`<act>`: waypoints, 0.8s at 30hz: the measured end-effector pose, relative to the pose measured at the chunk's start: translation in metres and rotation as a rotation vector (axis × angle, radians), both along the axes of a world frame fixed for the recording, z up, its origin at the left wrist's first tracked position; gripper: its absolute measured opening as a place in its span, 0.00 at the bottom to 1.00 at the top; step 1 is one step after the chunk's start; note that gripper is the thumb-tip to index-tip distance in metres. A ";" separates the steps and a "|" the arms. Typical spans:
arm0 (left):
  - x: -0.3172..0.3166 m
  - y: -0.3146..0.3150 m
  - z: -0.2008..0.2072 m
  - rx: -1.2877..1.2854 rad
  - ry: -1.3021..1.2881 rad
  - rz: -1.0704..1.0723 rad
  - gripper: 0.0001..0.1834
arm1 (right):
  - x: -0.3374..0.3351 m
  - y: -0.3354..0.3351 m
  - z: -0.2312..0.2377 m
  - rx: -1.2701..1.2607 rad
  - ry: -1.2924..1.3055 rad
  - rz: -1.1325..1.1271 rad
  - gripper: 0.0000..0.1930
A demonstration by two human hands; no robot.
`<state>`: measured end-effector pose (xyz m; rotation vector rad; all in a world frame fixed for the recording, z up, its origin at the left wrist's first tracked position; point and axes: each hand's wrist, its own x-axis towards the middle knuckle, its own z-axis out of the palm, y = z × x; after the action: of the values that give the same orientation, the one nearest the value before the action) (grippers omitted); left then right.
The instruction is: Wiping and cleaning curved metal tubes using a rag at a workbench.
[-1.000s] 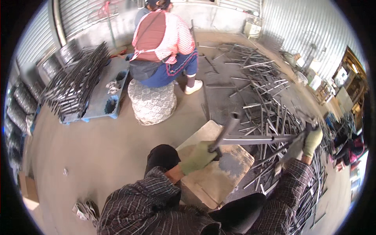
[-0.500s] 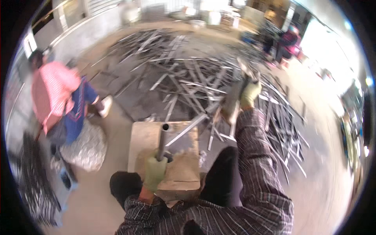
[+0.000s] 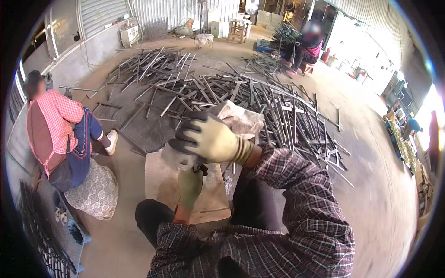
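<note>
My right hand, in a pale yellow glove with dark fingertips, is closed round a greyish-white rag. One end of the rag hangs out beyond the wrist, and more of it shows under the fingers. Directly below, my gloved left hand is closed in a grip. The dark metal tube it held upright a moment ago is now hidden behind the rag and the right hand. Both hands are over a worn tan board between my knees.
A big heap of metal tubes and strips spreads ahead and to the right. A person in a pink checked shirt sits at left, beside a lace-covered bundle and a stack of dark rods. Another person sits far right.
My right hand has come in from the far right, over the heap, to just above my left hand, bringing the rag. The left hand stays low over the board; the tube has become hidden.
</note>
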<state>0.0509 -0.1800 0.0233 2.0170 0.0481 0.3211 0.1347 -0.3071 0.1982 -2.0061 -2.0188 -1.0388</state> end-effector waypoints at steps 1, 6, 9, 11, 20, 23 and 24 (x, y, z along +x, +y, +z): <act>-0.001 0.003 -0.001 -0.031 -0.008 0.061 0.10 | 0.001 -0.005 0.008 0.009 -0.003 0.105 0.26; 0.009 0.015 -0.032 -0.990 -0.162 0.042 0.11 | -0.008 -0.002 0.011 -0.206 0.013 0.127 0.17; 0.006 0.012 0.019 -0.074 -0.393 0.061 0.12 | 0.013 -0.011 0.012 -0.341 -0.092 0.101 0.14; 0.004 0.011 0.026 -0.170 -0.085 0.166 0.11 | 0.024 -0.009 0.019 -0.299 -0.263 0.110 0.17; 0.013 0.007 0.003 0.082 -0.087 0.345 0.06 | 0.040 0.006 0.048 -0.322 -0.047 0.271 0.12; 0.010 0.007 0.008 0.013 -0.092 0.323 0.06 | 0.031 0.032 0.050 -0.650 -0.122 -0.097 0.08; 0.010 0.008 0.004 0.014 -0.086 0.321 0.06 | 0.034 0.036 0.047 -0.650 -0.116 -0.096 0.08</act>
<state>0.0608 -0.1720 0.0276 2.0058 0.3184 0.6126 0.1688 -0.2710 0.2451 -2.3902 -2.5918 -0.5533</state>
